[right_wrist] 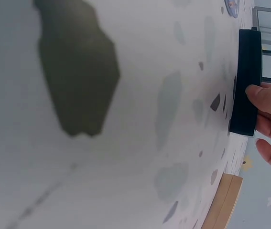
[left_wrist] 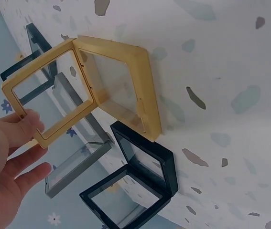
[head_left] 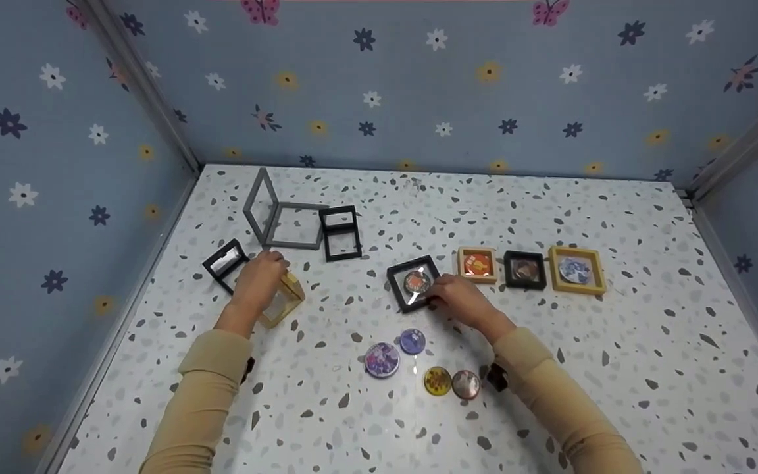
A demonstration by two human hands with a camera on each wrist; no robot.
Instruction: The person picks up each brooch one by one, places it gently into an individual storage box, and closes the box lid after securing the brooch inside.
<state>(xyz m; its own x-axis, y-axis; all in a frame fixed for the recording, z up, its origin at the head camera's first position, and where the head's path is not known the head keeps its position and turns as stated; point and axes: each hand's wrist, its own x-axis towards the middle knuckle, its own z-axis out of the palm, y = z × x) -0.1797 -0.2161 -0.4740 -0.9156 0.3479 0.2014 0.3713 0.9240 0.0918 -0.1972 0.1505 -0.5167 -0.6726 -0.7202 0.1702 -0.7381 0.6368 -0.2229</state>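
My left hand [head_left: 260,283] pinches one half of a yellow hinged display frame [left_wrist: 147,90] between thumb and fingers. That frame stands open, its two clear-windowed halves spread at an angle. My right hand [head_left: 464,301] grips the near right side of a black display frame [right_wrist: 246,86] by its edge, thumb on the outer wall. Inside this black frame lies a round badge [head_left: 417,282] under clear film. Just behind the left hand is an open black frame [head_left: 226,259]; an open grey frame [head_left: 295,245] and another open black frame [head_left: 341,230] stand farther back.
Loose round badges lie in front: a purple-pink one [head_left: 382,360], a violet one [head_left: 412,341], a yellow one [head_left: 437,381] and a pinkish one [head_left: 466,384]. Right of the right hand sit a cream frame [head_left: 478,264], a black frame [head_left: 525,270] and a yellow frame [head_left: 576,270], each holding a badge.
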